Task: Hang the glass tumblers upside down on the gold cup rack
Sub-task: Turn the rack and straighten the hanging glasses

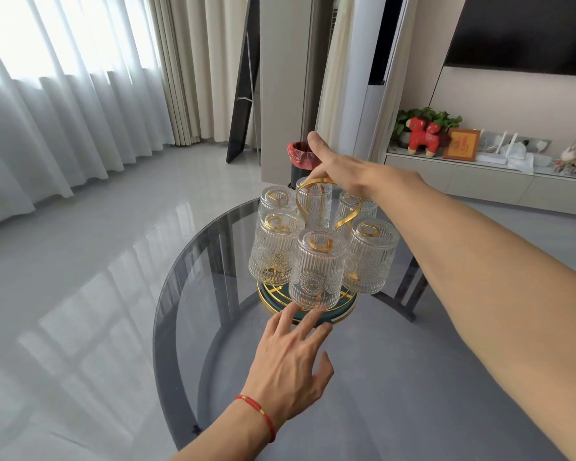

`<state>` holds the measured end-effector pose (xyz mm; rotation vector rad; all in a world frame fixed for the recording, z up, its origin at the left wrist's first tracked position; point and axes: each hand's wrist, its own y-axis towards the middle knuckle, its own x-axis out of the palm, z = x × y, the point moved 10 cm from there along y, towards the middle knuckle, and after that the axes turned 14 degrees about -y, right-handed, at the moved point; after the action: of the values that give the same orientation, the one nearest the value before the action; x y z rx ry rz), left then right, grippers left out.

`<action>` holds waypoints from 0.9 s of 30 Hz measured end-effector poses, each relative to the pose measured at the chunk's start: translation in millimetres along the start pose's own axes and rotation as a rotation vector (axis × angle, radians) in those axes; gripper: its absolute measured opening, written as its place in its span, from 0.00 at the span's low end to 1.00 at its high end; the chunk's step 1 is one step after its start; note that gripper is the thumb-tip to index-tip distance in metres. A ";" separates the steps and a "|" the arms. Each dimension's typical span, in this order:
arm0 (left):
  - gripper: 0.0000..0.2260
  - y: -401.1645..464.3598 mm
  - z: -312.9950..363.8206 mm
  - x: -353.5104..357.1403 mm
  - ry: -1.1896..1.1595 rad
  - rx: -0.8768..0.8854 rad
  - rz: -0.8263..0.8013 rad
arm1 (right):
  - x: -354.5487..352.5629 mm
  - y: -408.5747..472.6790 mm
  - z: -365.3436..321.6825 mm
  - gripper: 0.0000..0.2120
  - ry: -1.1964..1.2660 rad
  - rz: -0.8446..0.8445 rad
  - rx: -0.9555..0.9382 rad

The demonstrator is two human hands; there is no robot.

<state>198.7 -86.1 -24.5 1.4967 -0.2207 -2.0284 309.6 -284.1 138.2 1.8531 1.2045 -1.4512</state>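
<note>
The gold cup rack (345,217) stands on a round dark glass table (396,377), its green, gold-rimmed base (338,316) partly showing below. Several ribbed glass tumblers hang upside down on its prongs, the nearest one (316,271) at the front. My right hand (338,166) reaches over from the right and grips the top loop of the rack's gold handle. My left hand (290,361) is flat and open, fingers spread, its fingertips at the base's front rim just under the nearest tumbler. A red cord sits on that wrist.
A bin with a red liner (301,154) stands on the floor behind the table. A low cabinet (479,179) at the right back carries a red toy, a plant and a frame. Curtains line the left wall above a glossy grey floor.
</note>
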 end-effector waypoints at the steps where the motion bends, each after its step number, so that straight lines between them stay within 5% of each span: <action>1: 0.19 -0.1 0.0 0.1 -0.002 -0.001 -0.002 | 0.2 0.6 0.4 0.54 -0.005 0.002 -0.001; 13: 0.19 -0.6 0.9 -0.3 0.005 -0.001 -0.006 | 5.3 2.5 4.1 0.53 -0.026 -0.016 0.030; 20: 0.18 -0.9 1.4 -0.8 0.002 0.002 -0.001 | 8.2 6.9 5.4 0.64 -0.064 -0.062 0.067; 27: 0.18 -1.0 1.7 -1.6 0.006 0.004 0.001 | 9.3 11.6 5.3 0.62 -0.018 -0.058 0.062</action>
<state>197.0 -84.7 -23.0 1.5049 -0.2222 -2.0236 317.3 -290.9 126.3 1.8556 1.2271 -1.5497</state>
